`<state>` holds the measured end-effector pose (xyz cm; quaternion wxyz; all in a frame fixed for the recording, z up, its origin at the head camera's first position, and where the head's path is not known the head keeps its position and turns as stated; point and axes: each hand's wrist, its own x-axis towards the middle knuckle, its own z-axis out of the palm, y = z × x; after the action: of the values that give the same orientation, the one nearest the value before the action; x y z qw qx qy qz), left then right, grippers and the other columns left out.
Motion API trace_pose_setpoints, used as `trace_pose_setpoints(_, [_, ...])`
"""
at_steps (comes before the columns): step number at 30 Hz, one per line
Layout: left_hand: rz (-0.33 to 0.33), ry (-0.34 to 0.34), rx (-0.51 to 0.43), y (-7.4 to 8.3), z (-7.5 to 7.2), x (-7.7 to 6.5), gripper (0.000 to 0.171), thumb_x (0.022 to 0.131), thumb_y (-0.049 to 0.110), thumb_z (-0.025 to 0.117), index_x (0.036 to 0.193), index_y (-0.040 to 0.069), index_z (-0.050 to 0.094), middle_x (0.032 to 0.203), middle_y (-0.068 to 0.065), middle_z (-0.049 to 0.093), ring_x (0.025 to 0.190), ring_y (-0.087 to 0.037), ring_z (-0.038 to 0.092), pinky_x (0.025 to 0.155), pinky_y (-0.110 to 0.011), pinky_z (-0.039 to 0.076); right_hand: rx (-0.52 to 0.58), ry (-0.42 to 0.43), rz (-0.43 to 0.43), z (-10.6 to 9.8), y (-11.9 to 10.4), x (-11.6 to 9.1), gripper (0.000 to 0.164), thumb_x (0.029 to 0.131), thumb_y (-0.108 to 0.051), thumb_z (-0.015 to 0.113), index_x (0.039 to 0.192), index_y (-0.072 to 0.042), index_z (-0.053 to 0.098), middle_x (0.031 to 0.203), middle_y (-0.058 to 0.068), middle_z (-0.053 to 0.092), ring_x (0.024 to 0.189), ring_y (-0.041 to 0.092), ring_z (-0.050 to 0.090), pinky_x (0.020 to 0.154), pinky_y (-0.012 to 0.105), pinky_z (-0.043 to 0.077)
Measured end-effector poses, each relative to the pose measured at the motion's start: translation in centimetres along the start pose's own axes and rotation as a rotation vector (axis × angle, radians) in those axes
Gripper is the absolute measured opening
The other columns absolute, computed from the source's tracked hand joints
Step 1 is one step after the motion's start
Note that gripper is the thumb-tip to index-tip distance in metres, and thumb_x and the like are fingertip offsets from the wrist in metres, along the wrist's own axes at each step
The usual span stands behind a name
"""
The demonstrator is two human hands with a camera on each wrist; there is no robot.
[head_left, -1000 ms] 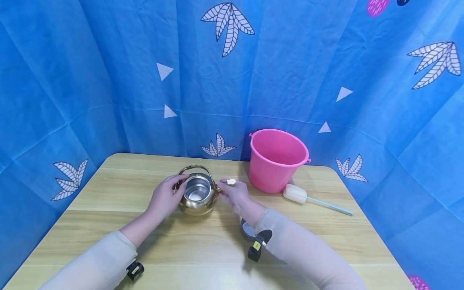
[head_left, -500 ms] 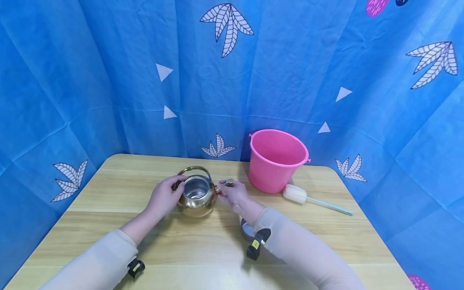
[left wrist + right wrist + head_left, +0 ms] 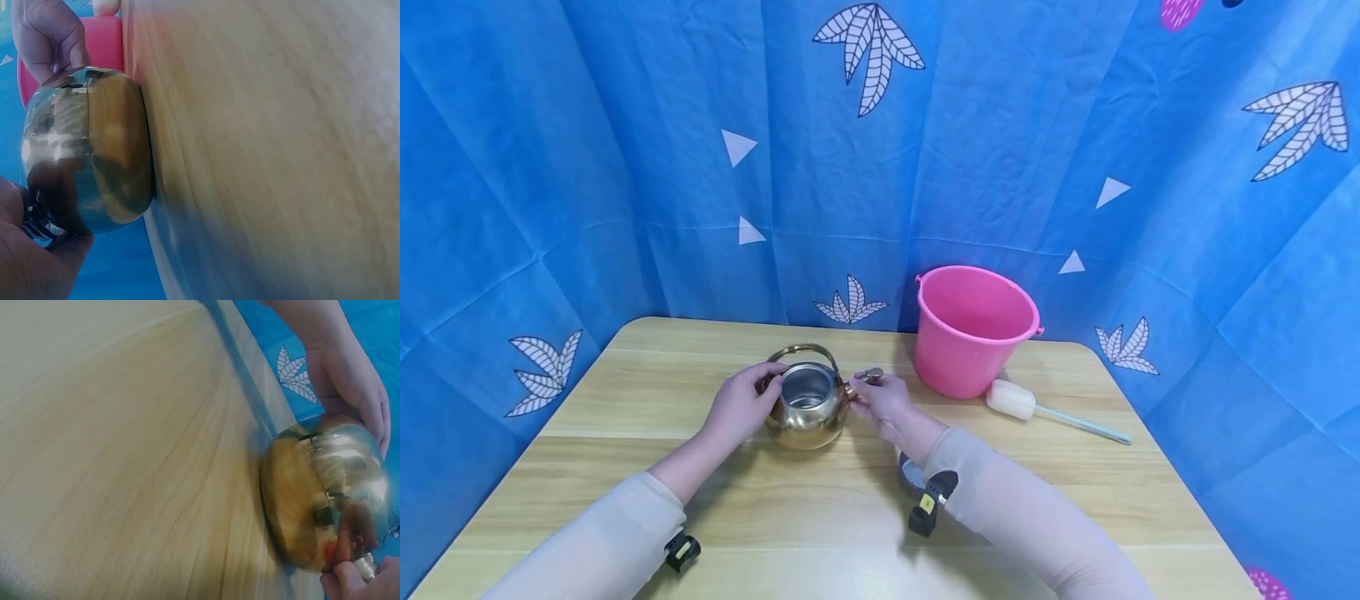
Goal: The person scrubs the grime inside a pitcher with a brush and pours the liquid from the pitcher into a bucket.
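Note:
A shiny gold kettle [image 3: 805, 425] stands on the table with its round top uncovered, showing the silvery inside. Its arched handle [image 3: 805, 347] rises behind the opening. My left hand [image 3: 743, 407] grips the kettle's left side, where the handle joins the body. On the other side, my right hand [image 3: 886, 408] pinches the short spout [image 3: 850, 391], and a small metal flap [image 3: 871, 375] shows above its fingers. Both wrist views show the kettle's rounded body [image 3: 87, 150] between the hands. A round, dark-rimmed lid-like piece [image 3: 910, 473] lies under my right wrist, partly hidden.
Behind the right hand stands a pink bucket [image 3: 958, 367]. Beside its base lies a white sponge brush [image 3: 1011, 400] with a thin light-blue handle. Blue patterned curtains [image 3: 700, 208] hang around the back and sides of the wooden table [image 3: 820, 533].
The kettle has tipped back slightly and moved a little left, then stayed nearly still. Both hands keep their hold, and the flap at the spout now shows at a different angle.

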<state>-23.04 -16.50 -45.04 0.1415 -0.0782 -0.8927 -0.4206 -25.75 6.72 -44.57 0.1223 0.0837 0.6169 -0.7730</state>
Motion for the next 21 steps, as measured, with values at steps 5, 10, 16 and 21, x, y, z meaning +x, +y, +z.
trace_pose_setpoints(5, [0.006, 0.003, -0.004, 0.05, 0.01, 0.07, 0.03, 0.099, 0.014, 0.058, 0.127, 0.007, 0.068, 0.128, -0.019, 0.065, 0.114, -0.035, 0.061, 0.095, -0.053, 0.049, 0.001, -0.004, 0.004, -0.02, -0.11, 0.09, 0.031, 0.096, 0.002, 0.061, 0.126, 0.008, 0.056, 0.1, 0.013, 0.063, 0.081, 0.019, 0.067, 0.098, 0.04, 0.053])
trace_pose_setpoints(10, [0.004, 0.007, -0.004, 0.03, 0.07, 0.09, 0.029, 0.1, 0.014, 0.058, 0.126, 0.007, 0.068, 0.124, -0.019, 0.066, 0.11, -0.034, 0.063, 0.093, -0.052, 0.05, -0.001, -0.012, 0.005, 0.01, -0.17, 0.29, 0.03, 0.096, 0.001, 0.061, 0.125, 0.007, 0.056, 0.105, 0.015, 0.063, 0.085, 0.021, 0.066, 0.101, 0.041, 0.051])
trace_pose_setpoints(16, [0.006, 0.011, -0.006, 0.07, 0.04, 0.13, 0.03, 0.1, 0.015, 0.057, 0.126, 0.006, 0.068, 0.126, -0.019, 0.066, 0.115, -0.036, 0.061, 0.096, -0.053, 0.049, 0.01, -0.02, 0.017, 0.03, -0.25, 0.59, 0.034, 0.097, 0.001, 0.06, 0.129, 0.008, 0.052, 0.107, 0.015, 0.062, 0.087, 0.02, 0.065, 0.1, 0.04, 0.052])
trace_pose_setpoints(21, [0.002, 0.011, -0.001, 0.07, 0.12, 0.18, 0.03, 0.1, 0.015, 0.057, 0.126, 0.006, 0.068, 0.126, -0.02, 0.065, 0.115, -0.036, 0.061, 0.097, -0.053, 0.049, 0.016, -0.019, 0.021, -0.03, -0.27, 0.64, 0.033, 0.097, 0.001, 0.06, 0.129, 0.008, 0.053, 0.112, 0.018, 0.061, 0.09, 0.022, 0.066, 0.098, 0.038, 0.053])
